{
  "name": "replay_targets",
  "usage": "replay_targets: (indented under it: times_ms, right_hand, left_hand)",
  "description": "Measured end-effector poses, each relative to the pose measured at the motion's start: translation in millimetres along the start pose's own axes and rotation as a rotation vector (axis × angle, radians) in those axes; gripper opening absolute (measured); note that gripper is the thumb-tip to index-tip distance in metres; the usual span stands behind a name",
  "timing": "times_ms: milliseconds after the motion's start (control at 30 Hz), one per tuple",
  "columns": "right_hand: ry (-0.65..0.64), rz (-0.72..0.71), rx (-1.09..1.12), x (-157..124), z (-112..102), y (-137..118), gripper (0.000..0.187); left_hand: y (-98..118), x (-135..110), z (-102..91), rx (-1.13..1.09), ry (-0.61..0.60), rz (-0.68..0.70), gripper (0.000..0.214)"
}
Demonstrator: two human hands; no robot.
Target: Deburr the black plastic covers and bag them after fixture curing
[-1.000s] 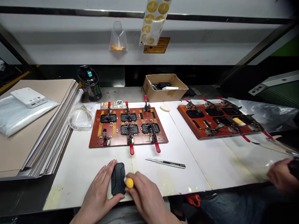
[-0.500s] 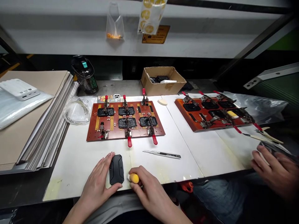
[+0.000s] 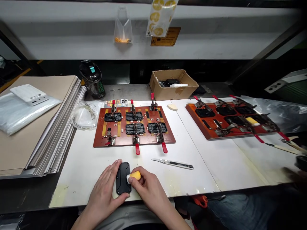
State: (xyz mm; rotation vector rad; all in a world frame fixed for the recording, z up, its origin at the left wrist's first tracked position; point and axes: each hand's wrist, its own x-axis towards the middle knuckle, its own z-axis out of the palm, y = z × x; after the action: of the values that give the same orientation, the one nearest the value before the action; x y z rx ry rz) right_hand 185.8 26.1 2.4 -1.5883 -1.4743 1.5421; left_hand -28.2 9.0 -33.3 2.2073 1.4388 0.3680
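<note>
On the white work surface in front of me lies a black rectangular cover (image 3: 123,182) with chamfered inner lines and small holes at its corners. My left hand (image 3: 106,188) steadies it, fingers along its left edge and thumb at the lower end. Between the thumb and fingers of my right hand (image 3: 147,183) is a small yellow sponge-like pad (image 3: 135,175). The pad's white end touches the cover's right side. Beyond my hands is a red-brown fixture board (image 3: 124,140) with red-handled toggle clamps and black ribbed parts set in it.
A utility knife (image 3: 174,164) lies right of my hands. Further right is a second clamp board (image 3: 208,127) with pliers (image 3: 285,148) beside it. Behind stand a cardboard box (image 3: 174,92) and a dark bottle (image 3: 92,80). Stacked cardboard sheets (image 3: 55,137) fill the left.
My right hand has brought the pad leftward and up, so its white end now meets the cover. The co-worker's hand on the right has left the view. The camera view has shifted slightly.
</note>
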Motion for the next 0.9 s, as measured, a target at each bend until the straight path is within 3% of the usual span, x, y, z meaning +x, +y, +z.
replay_targets:
  times_ms: [167, 433, 633, 700, 800, 900]
  right_hand:
    - [-0.058, 0.014, 0.053, 3, 2, 3, 0.021]
    - [-0.077, -0.067, -0.217, -4, 7, -3, 0.016]
    - [-0.171, -0.035, -0.521, -19, -21, -13, 0.008]
    - [-0.207, -0.015, -0.508, -19, -28, -16, 0.008]
    - [-0.117, -0.012, -0.335, -8, -21, -21, 0.009]
    - [-0.031, -0.047, -0.313, 1, -9, -21, 0.011]
  left_hand:
    - [-1, 1, 1.1, 0.013, -0.007, -0.009, 0.100]
    - [0, 2, 1.0, -0.002, 0.004, -0.006, 0.100]
    - [0, 2, 0.8, -0.001, 0.011, -0.019, 0.098]
    - [-1, 2, 0.8, -0.004, 0.006, -0.013, 0.099]
    - [-2, 0, 0.7, -0.009, 0.013, 0.003, 0.100]
    - [0, 0, 0.4, -0.015, 0.013, -0.005, 0.099]
